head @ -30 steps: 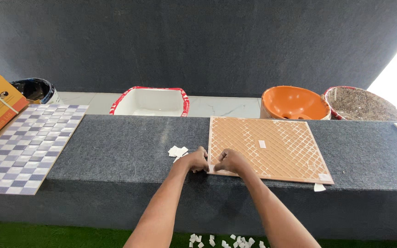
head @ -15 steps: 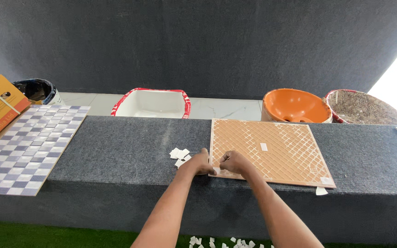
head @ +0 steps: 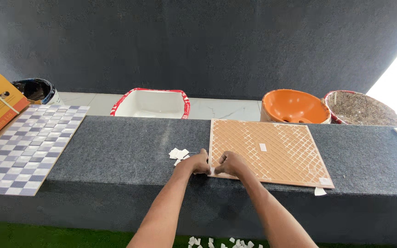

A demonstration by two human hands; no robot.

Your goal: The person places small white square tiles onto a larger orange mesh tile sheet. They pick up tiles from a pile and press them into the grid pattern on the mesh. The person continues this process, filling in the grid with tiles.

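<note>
The brown mosaic tile sheet (head: 269,152) lies face down at the desk's (head: 116,151) near edge, with bare grey carpet open toward 9 o'clock. Both the left hand (head: 195,163) and right hand (head: 229,164) meet at its 7 o'clock corner, fingers pinched together there. What they pinch is too small to make out; small white pieces (head: 178,153) lie just beside the left hand at 11 o'clock.

Two bare forearms showing from the lower edge of the head view, slim and long, narrowing toward the wrists. No sleeves, gloves, watch, rings or bands appearing anywhere on them. Left hand (head: 195,163) and right hand (head: 229,164) both showing uncovered, knuckles and short fingers appearing plain and unmarked.
</note>
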